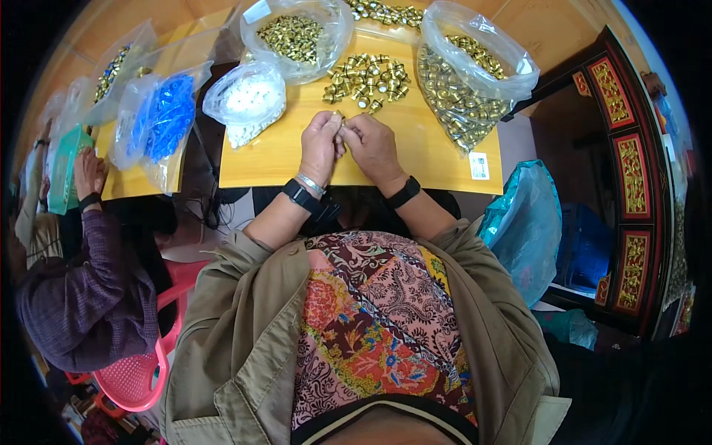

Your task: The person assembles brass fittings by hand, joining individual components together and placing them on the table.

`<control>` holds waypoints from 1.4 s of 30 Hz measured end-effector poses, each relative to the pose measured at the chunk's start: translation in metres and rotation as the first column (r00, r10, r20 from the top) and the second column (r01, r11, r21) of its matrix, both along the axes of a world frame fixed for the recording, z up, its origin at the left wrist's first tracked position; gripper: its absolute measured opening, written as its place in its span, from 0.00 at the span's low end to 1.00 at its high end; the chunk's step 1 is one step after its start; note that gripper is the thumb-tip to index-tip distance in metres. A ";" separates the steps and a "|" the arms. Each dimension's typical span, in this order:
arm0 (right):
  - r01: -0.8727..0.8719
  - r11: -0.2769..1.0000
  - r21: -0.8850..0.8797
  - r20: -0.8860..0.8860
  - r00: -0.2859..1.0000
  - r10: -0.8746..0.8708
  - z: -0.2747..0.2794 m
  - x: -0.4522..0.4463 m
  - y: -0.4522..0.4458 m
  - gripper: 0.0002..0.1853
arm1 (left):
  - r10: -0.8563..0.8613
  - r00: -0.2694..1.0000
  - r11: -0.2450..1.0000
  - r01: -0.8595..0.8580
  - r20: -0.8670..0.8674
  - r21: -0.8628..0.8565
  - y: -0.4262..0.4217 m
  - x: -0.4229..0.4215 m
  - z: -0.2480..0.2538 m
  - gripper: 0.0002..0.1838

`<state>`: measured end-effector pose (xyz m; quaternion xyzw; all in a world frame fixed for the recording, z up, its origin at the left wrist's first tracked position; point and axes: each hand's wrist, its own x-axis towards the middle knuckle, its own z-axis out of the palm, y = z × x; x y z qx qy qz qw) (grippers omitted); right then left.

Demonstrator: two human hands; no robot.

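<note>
At the far left, a co-worker in a purple sleeve (pixel 104 245) has a hand (pixel 89 174) at a green basket (pixel 65 172), the fingers curled near its side. Behind that stands a clear bag (pixel 137 50) of small parts, and closer to me a second one (pixel 165 178) bulges with blue pieces (pixel 169 111). A pink chair (pixel 133 378) sits below, beside the co-worker.

On the yellow table (pixel 259 167), a bag (pixel 215 100) of white pieces (pixel 254 100) slumps at the left edge, and a larger bag (pixel 337 46) of brass parts (pixel 289 38) gapes open behind it.

The left hand (pixel 320 144), with a watch (pixel 300 196) and a bangle (pixel 311 185) at the wrist, pinches a small brass fitting (pixel 339 116) between thumb and fingers, just in front of a loose pile (pixel 371 78) of brass fittings. The right hand (pixel 371 148), a black band (pixel 404 191) on its wrist, meets it there, fingers bent and pressed together; whether they grip the fitting too, I cannot tell.

Right of the pile, a tall bag (pixel 525 78) packed with brass fittings leans over a white label (pixel 480 166) on the table. Beyond the table's edge hang a teal bag (pixel 523 230) and, farther right, a dark cabinet with red-and-gold panels (pixel 633 176).
</note>
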<state>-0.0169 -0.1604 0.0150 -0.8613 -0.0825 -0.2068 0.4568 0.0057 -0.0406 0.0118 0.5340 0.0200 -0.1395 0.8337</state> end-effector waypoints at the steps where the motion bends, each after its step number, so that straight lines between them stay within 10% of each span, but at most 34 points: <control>1: 0.004 1.000 0.012 -0.002 1.000 -0.004 0.002 -0.001 0.000 0.07 | 0.000 1.000 0.999 0.000 0.005 0.040 -0.001 0.000 0.001 0.09; 13: -0.044 0.993 0.110 0.100 0.994 0.033 -0.004 0.008 0.004 0.14 | -0.164 0.982 0.980 0.152 -0.096 -0.125 0.019 0.011 -0.008 0.12; 25: -0.191 0.634 0.749 -0.218 0.834 0.508 -0.005 0.011 -0.010 0.16 | -0.332 0.918 0.942 0.312 -0.216 -0.123 0.024 0.022 -0.001 0.19; 37: -0.145 0.770 0.622 -0.348 0.830 0.437 -0.019 0.017 -0.021 0.10 | -0.338 0.893 0.905 0.221 -0.298 -0.364 0.039 0.030 -0.010 0.19; 42: -0.292 0.932 0.213 -0.443 0.822 0.359 0.008 0.029 -0.035 0.10 | -0.350 0.898 0.867 0.202 -0.268 -0.455 0.045 0.031 -0.015 0.17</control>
